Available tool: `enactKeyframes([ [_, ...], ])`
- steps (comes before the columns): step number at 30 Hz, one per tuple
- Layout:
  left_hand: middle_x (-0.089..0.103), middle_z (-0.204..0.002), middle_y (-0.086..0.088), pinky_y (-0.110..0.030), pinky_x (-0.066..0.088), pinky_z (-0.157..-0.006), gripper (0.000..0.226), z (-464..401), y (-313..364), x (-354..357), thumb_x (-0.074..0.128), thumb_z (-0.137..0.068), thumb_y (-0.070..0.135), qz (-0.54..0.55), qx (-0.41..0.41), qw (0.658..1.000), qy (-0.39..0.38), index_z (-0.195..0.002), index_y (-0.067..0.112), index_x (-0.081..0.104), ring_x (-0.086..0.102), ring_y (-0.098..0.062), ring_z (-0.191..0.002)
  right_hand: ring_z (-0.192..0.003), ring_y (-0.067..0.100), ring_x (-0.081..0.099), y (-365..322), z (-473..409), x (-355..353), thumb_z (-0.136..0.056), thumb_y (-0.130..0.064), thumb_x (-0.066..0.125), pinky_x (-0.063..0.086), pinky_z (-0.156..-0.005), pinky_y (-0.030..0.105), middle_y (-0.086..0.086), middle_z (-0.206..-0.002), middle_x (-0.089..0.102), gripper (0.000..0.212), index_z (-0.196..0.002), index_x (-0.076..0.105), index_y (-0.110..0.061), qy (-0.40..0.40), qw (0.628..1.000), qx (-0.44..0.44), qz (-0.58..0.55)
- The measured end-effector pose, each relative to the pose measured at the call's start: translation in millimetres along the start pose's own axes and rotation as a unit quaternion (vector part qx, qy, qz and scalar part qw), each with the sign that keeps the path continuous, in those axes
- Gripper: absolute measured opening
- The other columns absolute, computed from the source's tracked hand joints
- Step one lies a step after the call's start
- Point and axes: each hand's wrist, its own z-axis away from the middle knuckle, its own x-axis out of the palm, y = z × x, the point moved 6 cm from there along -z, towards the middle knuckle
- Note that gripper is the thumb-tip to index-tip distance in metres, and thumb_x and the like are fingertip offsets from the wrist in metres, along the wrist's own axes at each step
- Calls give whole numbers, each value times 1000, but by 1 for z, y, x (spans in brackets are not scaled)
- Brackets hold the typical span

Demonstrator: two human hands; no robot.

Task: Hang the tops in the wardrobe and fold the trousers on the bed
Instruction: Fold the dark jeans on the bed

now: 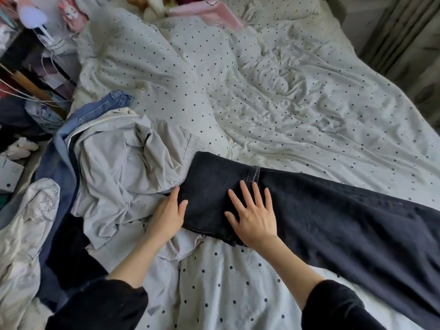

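Nearest to the camera are two black sleeves [100,303], one at each lower corner, and the bare forearms come out of them toward the bed [309,110]; at the far left edge a pale printed garment [26,229] lies crumpled, and beside it a pair of blue jeans [95,110] lies partly under a light grey garment [123,167], which is bunched in a heap; the left hand [169,215] lies flat with the fingers together at the left edge of the dark trousers [333,222], touching both this edge and the grey heap; the right hand [254,215] rests on top of the dark trousers, palm down and fingers spread, not gripping anything; the two hands are apart, with a folded part of the trousers between them; the trousers lie on the dotted cover of the bed, one end folded over near the hands, and the rest stretches to the right edge of the view; at the far top a pink item [214,10] lies near the pillows.
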Motion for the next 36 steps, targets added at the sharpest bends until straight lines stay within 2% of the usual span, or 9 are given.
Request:
enactKeyframes([
  [7, 68, -104, -5, -35, 47, -89, 11, -18, -3, -6, 58, -92, 16, 220, -53, 973, -50, -100, 15, 65, 62, -24, -102, -146, 29, -2, 5, 2, 10, -91, -64, 17, -19, -111, 44, 2, -160, 1, 66, -150, 6, -34, 7, 1000, -11, 14],
  [14, 73, -97, 6, -19, 52, -81, 26, 19, 67, -56, 60, -87, 2, 377, 28, 920, -106, -98, 25, 67, 66, -9, -93, -147, 21, 5, 13, 23, -14, -100, -36, 37, 0, -117, 31, 1, -159, 2, 57, -150, 12, -29, 2, 981, -17, -194],
  [16, 73, -97, 8, -24, 51, -84, 27, 36, 104, -65, 64, -81, 11, 360, 71, 924, -109, -96, 33, 67, 66, -10, -94, -144, 12, 18, 25, 33, -30, -100, -25, 43, 14, -114, 20, -5, -156, 17, 50, -147, 28, -28, 2, 919, 35, -393],
  [20, 69, -82, -2, -38, 52, -76, 31, 64, 181, -43, 56, -67, 32, 242, 126, 959, -77, -97, 29, 65, 64, -23, -78, -110, 1, 58, 67, 63, -54, -98, -42, 41, 48, -90, 26, -25, -117, 59, 27, -122, 51, -44, -10, 652, 186, -735],
  [24, 51, -84, 10, -32, 46, -88, 58, 88, 242, 33, 58, -86, 38, 153, 192, 964, -104, -139, 19, 44, 54, -14, -85, -97, 21, 69, 116, 78, -66, -94, -60, 30, 56, -69, 34, 4, -118, 66, 54, -113, 66, -25, -5, 445, 237, -863],
  [26, 49, -103, 8, -32, 38, -97, 58, 98, 250, 70, 51, -92, 42, 19, 238, 962, -132, -144, 19, 37, 48, -15, -104, -96, 21, 69, 132, 85, -64, -92, -64, 30, 57, -67, 28, 8, -110, 70, 64, -99, 76, -20, -11, 442, 249, -862],
  [30, 30, -143, 5, -38, 22, -102, 53, 101, 223, 90, 40, -95, 47, -105, 229, 967, -26, -145, 33, 29, 22, -18, -132, -109, 26, 64, 153, 106, -33, -94, -37, 53, 52, -88, 39, 13, -117, 66, 41, -122, 59, -7, -35, 468, 254, -845],
  [33, -9, -157, 12, -48, 0, -113, 55, 89, 192, 101, 24, -97, 51, -148, 197, 966, -82, -147, 43, 3, -12, -14, -144, -98, 25, 68, 162, 108, -25, -92, -14, 58, 56, -83, 40, 8, -104, 72, 25, -115, 61, -8, 0, 564, 277, -778],
  [36, -29, -152, 16, -53, -14, -111, 53, 85, 179, 116, 8, -97, 54, -226, 209, 937, -165, -142, 46, -17, -30, -15, -139, -94, 23, 65, 177, 111, -23, -90, -16, 58, 55, -83, 41, 2, -94, 69, 11, -98, 62, -11, 45, 738, 328, -588],
])
